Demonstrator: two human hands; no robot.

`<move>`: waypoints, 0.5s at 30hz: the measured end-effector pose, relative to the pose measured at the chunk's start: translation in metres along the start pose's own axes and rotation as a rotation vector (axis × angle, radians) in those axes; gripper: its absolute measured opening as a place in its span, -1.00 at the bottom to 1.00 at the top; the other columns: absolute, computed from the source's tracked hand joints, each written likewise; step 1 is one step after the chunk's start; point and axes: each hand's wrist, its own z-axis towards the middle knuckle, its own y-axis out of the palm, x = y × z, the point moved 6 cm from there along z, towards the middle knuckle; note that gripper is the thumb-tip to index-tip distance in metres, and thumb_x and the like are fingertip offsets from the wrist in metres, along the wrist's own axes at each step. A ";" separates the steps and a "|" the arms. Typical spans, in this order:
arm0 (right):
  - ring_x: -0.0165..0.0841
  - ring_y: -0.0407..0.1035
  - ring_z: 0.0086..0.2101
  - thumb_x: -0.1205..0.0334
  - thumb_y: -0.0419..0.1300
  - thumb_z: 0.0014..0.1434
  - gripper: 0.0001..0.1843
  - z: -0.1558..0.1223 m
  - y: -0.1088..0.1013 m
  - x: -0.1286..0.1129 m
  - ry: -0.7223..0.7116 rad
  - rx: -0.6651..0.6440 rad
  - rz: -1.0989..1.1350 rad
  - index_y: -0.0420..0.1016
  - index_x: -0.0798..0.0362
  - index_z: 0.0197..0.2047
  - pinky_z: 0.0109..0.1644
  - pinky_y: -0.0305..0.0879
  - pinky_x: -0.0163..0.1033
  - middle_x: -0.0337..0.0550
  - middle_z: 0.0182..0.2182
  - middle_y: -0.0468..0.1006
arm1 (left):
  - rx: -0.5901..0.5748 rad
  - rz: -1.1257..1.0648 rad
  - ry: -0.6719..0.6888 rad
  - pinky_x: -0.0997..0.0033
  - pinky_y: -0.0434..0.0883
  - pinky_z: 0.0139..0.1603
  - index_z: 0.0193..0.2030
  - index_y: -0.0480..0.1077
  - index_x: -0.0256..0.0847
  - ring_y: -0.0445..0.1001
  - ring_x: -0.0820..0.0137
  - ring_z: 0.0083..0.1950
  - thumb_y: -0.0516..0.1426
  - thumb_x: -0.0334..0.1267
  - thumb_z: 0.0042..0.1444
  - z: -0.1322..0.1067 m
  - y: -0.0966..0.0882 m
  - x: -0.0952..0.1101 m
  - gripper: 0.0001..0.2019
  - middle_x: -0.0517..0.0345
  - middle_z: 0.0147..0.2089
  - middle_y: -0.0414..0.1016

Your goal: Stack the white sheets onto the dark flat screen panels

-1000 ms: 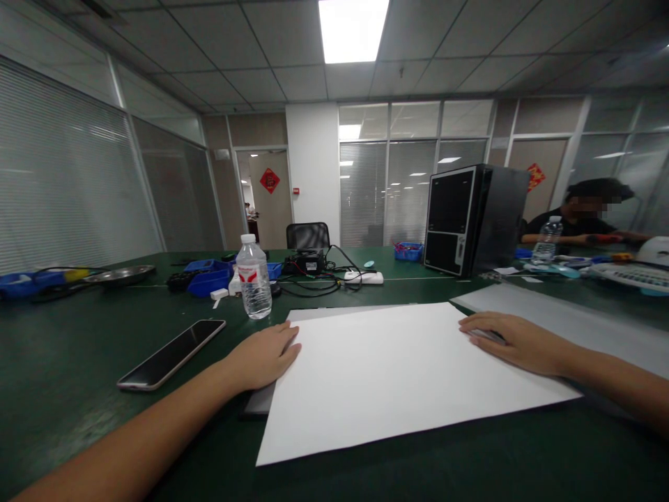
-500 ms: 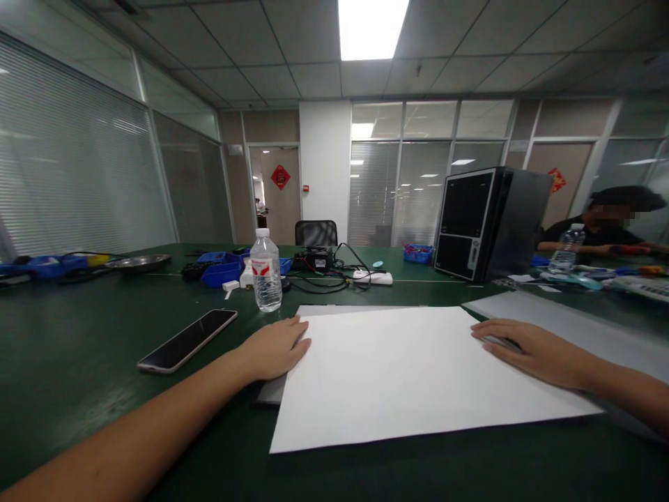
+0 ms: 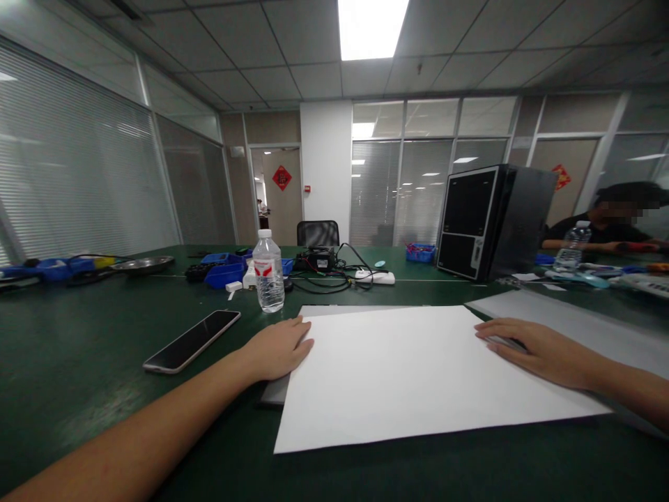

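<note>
A large white sheet of paper (image 3: 397,376) lies in front of me, its near edge reaching past a dark-edged flat board (image 3: 275,392) that shows beneath it on the left. My left hand (image 3: 279,348) rests on the sheet's left edge, fingers stretched out and nothing gripped. On the right edge lies my right hand (image 3: 538,351), palm down with its fingers extended over the paper. A greyish translucent sheet (image 3: 564,317) is under and beyond my right hand. What lies under the white paper is mostly hidden.
A phone (image 3: 193,341) and a water bottle (image 3: 270,272) are left of the paper on the green table (image 3: 73,355). Beyond are blue bins (image 3: 224,273), cables, a power strip (image 3: 375,277) and a black computer case (image 3: 491,223). A person (image 3: 606,226) sits at far right.
The view has shifted very slightly, so everything sits a little further right. Both hands keep their places on the paper.
</note>
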 end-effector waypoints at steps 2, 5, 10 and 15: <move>0.04 0.23 0.26 -0.26 0.01 0.38 -0.39 0.000 0.000 0.000 -0.008 0.010 -0.003 0.50 -0.08 0.24 0.38 0.17 0.15 -0.08 0.27 0.40 | 0.003 -0.003 0.000 0.01 0.21 0.43 0.36 0.32 -0.24 0.23 0.05 0.47 -0.12 0.09 0.37 0.000 0.000 0.000 -0.39 -0.17 0.48 0.24; 0.04 0.26 0.24 -0.26 0.01 0.38 -0.40 0.001 0.000 -0.002 -0.017 0.022 -0.006 0.52 -0.07 0.22 0.37 0.17 0.16 -0.06 0.25 0.42 | 0.002 -0.002 0.003 0.02 0.19 0.44 0.38 0.30 -0.25 0.23 0.05 0.47 -0.13 0.13 0.37 0.001 0.000 0.001 -0.36 -0.17 0.47 0.25; 0.00 0.27 0.23 -0.26 0.00 0.39 -0.41 0.000 0.000 -0.010 -0.028 0.003 0.010 0.51 -0.09 0.22 0.35 0.20 0.17 -0.07 0.26 0.41 | -0.020 -0.001 -0.038 0.01 0.20 0.43 0.42 0.25 -0.26 0.25 0.02 0.46 -0.16 0.25 0.35 0.001 -0.003 0.004 -0.25 -0.18 0.48 0.22; 0.00 0.28 0.21 -0.25 0.01 0.40 -0.43 -0.002 -0.001 -0.014 -0.035 -0.001 0.041 0.50 -0.10 0.24 0.33 0.21 0.20 -0.06 0.24 0.42 | -0.008 0.022 -0.039 -0.03 0.21 0.42 0.43 0.24 -0.27 0.27 0.01 0.45 -0.14 0.26 0.34 0.003 0.000 0.002 -0.24 -0.22 0.49 0.20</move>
